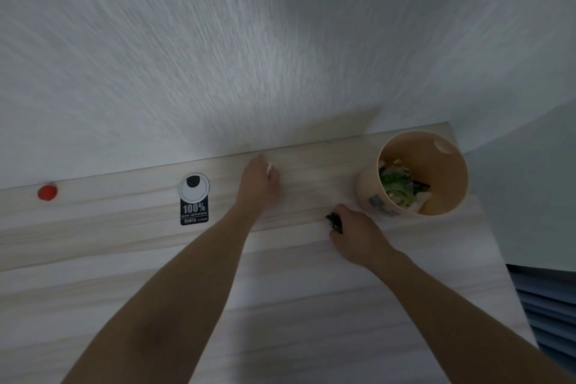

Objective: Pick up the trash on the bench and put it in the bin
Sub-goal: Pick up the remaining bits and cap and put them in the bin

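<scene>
Pale wood makes the bench [124, 274], which fills the lower half of the view and ends at a white wall. At about 2 o'clock from the middle of the view stands the bin [442, 178], a beige round tub with its mouth open to the camera. Green and white rubbish [399, 187] already lies inside.

The right hand [358, 237] is low on the bench, just beside the bin, and the bin is at about 1 o'clock from it. Its fingers are curled around a dark scrap [335, 222], which sticks out on the thumb side. The long axis of the scrap runs roughly from 11 to 5 o'clock.

The left hand [258, 187] is near the back edge of the bench, and for it the bin is at 3 o'clock, well apart. Its fingertips are drawn together and seem to pinch a small white scrap [270, 167]. The picture is blurred, so I cannot tell how firm this hold is.

I judge that each hand has its piece and that the carry to the bin comes next. The right hand is the nearer one and needs only a short lift over the rim. The left hand must cross the bench toward 3 o'clock.

At 9 o'clock from the left hand there is a round disc with a black label [194, 212]. Far left lies a small red thing [47, 192], and I cannot tell what it is.
</scene>
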`<action>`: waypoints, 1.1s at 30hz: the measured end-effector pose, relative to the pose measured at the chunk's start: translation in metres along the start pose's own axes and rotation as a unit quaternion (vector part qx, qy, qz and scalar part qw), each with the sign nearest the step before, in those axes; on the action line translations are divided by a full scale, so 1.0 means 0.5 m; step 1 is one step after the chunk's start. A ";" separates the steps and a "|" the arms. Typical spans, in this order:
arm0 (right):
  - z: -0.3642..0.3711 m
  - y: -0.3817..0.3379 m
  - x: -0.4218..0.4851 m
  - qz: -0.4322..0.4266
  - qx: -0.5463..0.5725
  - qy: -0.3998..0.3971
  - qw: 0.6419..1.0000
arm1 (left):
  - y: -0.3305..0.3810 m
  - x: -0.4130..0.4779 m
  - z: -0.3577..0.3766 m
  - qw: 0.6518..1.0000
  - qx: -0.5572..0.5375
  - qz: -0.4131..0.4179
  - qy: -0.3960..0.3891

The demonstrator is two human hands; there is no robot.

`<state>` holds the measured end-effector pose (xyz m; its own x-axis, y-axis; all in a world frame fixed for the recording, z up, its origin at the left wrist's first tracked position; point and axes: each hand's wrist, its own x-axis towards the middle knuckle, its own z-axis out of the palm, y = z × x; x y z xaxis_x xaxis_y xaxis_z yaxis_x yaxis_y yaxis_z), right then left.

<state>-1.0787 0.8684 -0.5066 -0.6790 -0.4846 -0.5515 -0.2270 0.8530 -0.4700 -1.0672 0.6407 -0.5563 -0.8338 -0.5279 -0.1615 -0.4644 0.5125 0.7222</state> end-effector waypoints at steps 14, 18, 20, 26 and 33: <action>0.009 -0.014 -0.019 -0.005 -0.005 -0.004 1.000 | -0.035 -0.044 -0.060 0.995 -0.029 -0.086 -0.031; 0.010 -0.010 -0.022 -0.002 -0.005 -0.003 1.000 | -0.020 -0.048 -0.054 0.992 0.014 -0.102 -0.070; 0.010 -0.006 -0.023 -0.002 -0.004 0.001 1.000 | -0.016 -0.049 -0.051 0.991 0.064 -0.086 -0.075; 0.012 0.002 -0.017 -0.001 -0.006 -0.003 1.000 | -0.017 -0.047 -0.042 0.987 0.120 -0.066 -0.084; 0.013 0.001 -0.010 0.003 -0.007 -0.008 1.000 | -0.025 -0.042 -0.039 0.977 0.183 -0.007 -0.105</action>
<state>-1.0706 0.8699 -0.5084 -0.6685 -0.4828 -0.5657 -0.2337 0.8585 -0.4565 -1.0380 0.6321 -0.5489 -0.8512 -0.4059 -0.3327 -0.5205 0.7344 0.4355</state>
